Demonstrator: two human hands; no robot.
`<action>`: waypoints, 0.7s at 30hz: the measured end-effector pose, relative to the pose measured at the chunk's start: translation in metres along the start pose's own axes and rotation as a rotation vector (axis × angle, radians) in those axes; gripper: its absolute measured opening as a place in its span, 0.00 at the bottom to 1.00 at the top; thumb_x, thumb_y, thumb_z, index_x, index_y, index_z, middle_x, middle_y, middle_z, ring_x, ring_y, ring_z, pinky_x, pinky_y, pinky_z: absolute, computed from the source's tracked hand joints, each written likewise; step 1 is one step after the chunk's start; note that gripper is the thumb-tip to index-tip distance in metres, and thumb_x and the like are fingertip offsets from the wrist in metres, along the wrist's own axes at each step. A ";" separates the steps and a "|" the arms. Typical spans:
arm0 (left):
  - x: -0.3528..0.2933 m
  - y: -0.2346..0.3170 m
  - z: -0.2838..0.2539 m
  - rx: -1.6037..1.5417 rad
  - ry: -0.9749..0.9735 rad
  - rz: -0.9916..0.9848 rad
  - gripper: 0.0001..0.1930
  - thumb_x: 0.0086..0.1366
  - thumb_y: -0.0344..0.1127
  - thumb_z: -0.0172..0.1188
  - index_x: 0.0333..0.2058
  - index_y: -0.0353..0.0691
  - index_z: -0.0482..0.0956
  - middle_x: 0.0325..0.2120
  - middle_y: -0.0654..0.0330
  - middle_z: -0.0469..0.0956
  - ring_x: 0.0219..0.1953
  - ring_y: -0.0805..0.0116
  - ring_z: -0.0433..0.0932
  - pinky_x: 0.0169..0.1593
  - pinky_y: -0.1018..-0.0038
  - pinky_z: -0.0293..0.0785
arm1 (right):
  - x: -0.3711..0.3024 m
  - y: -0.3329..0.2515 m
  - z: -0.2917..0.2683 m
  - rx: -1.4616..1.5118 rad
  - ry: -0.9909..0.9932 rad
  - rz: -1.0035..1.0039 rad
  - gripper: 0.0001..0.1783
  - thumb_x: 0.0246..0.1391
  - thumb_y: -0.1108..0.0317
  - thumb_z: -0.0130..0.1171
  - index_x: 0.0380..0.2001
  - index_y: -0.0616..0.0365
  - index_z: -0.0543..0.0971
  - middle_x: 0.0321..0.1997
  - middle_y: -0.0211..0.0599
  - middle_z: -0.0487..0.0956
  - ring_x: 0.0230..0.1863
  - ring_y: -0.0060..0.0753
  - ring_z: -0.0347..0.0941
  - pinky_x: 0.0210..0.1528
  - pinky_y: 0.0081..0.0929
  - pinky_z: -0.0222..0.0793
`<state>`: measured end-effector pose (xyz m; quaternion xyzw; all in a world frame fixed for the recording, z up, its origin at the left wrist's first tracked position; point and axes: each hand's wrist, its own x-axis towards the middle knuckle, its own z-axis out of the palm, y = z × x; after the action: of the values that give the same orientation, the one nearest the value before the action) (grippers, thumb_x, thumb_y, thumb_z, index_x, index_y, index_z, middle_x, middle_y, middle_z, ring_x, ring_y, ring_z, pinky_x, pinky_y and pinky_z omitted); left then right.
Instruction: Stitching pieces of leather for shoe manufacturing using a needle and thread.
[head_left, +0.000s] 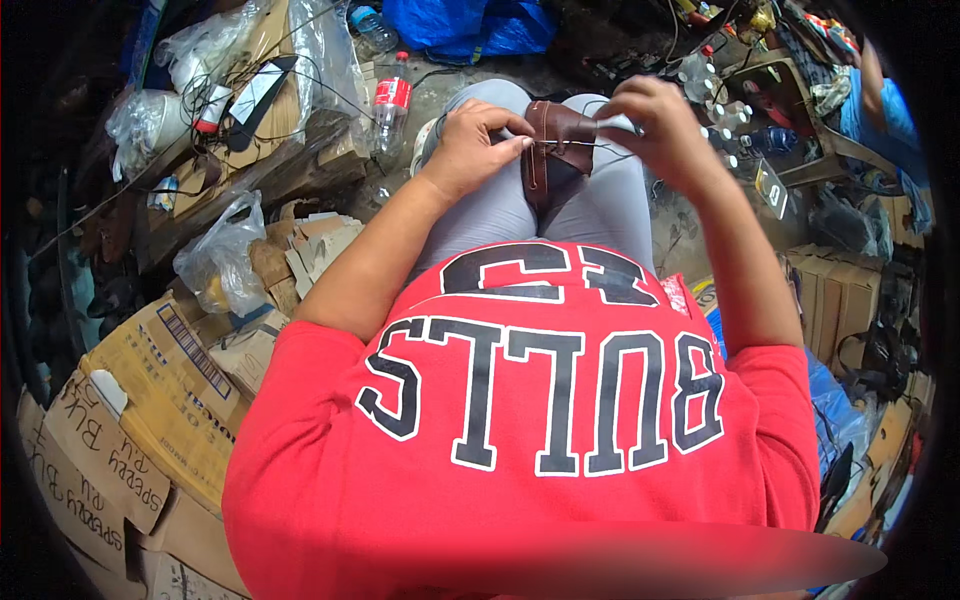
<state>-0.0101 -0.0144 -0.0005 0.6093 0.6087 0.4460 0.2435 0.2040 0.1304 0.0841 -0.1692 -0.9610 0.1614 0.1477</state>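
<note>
A brown leather piece (pixel 567 128) with pale stitching, shaped like part of a shoe, is wedged between my thighs above the grey trousers. Its underside is hidden. At its left edge my left hand (pixel 468 148) pinches a thin thread between thumb and forefinger. The thread (pixel 578 143) runs across the leather towards the right. My right hand (pixel 655 128) is raised just right of the leather, its fingers curled on dark and pale strands of thread. Motion smears that hand slightly, and its fingertips are partly hidden.
Ahead on the left stand a red-labelled plastic bottle (pixel 392 100) and a cardboard stack (pixel 265 110) with plastic bags. Several small bottles (pixel 728 115) and a wooden chair frame (pixel 815 150) are at the right. Cardboard boxes (pixel 165 390) lie beside me on the left.
</note>
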 end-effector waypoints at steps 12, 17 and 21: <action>0.003 0.005 0.011 0.244 -0.025 0.050 0.05 0.49 0.37 0.66 0.25 0.48 0.81 0.27 0.66 0.77 0.41 0.65 0.72 0.50 0.65 0.57 | -0.027 0.001 0.051 0.333 -0.036 0.316 0.06 0.41 0.70 0.66 0.27 0.56 0.82 0.27 0.37 0.78 0.30 0.40 0.75 0.34 0.30 0.69; -0.002 0.010 0.022 0.422 -0.013 0.048 0.05 0.51 0.35 0.64 0.27 0.47 0.79 0.30 0.65 0.76 0.44 0.65 0.70 0.50 0.62 0.53 | -0.030 -0.003 0.064 0.501 -0.001 0.466 0.06 0.45 0.72 0.66 0.27 0.63 0.80 0.25 0.32 0.77 0.28 0.20 0.71 0.32 0.21 0.67; -0.005 0.015 0.026 0.420 -0.015 0.013 0.04 0.52 0.35 0.63 0.28 0.47 0.78 0.30 0.65 0.75 0.45 0.64 0.69 0.50 0.62 0.52 | -0.030 -0.003 0.068 0.641 -0.054 0.567 0.05 0.47 0.73 0.65 0.26 0.64 0.80 0.25 0.27 0.77 0.27 0.16 0.69 0.31 0.18 0.66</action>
<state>0.0204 -0.0144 -0.0022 0.6540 0.6825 0.3064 0.1125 0.2068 0.0992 0.0165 -0.3677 -0.7812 0.4906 0.1176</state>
